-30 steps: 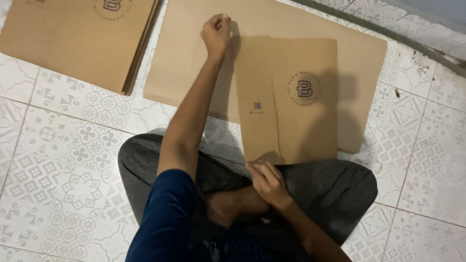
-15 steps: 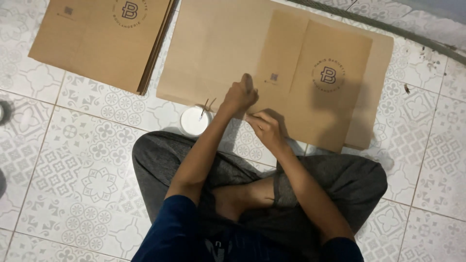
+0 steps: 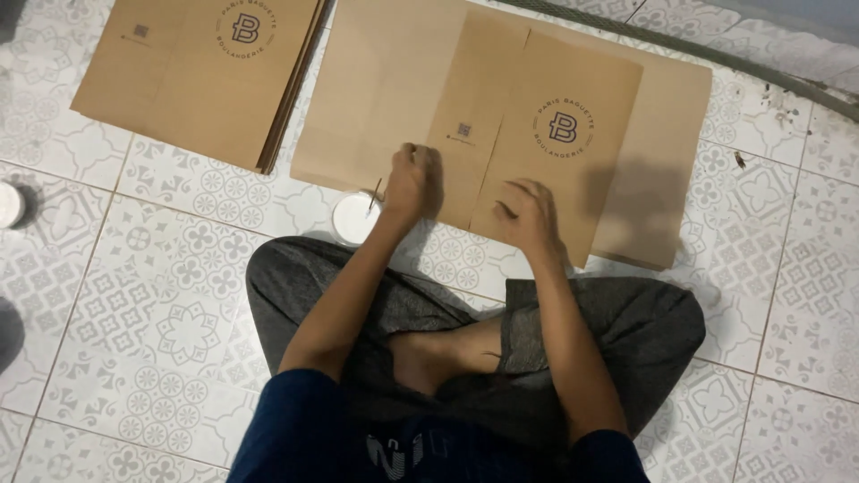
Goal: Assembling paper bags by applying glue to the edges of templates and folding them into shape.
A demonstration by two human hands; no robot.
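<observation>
left hand: pinches thin stick above white cup | right hand: spread flat, pins folded brown paper right of cup

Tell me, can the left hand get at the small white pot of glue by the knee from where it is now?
Probably yes. The left hand sits just right of the white pot, holding a thin stick above it, and nothing lies between them.

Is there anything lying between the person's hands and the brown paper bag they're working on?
Nothing visible. The right hand rests flat on the folded brown bag. The left hand, holding a thin stick, touches the bag's left edge, beside a small white cup.
</observation>
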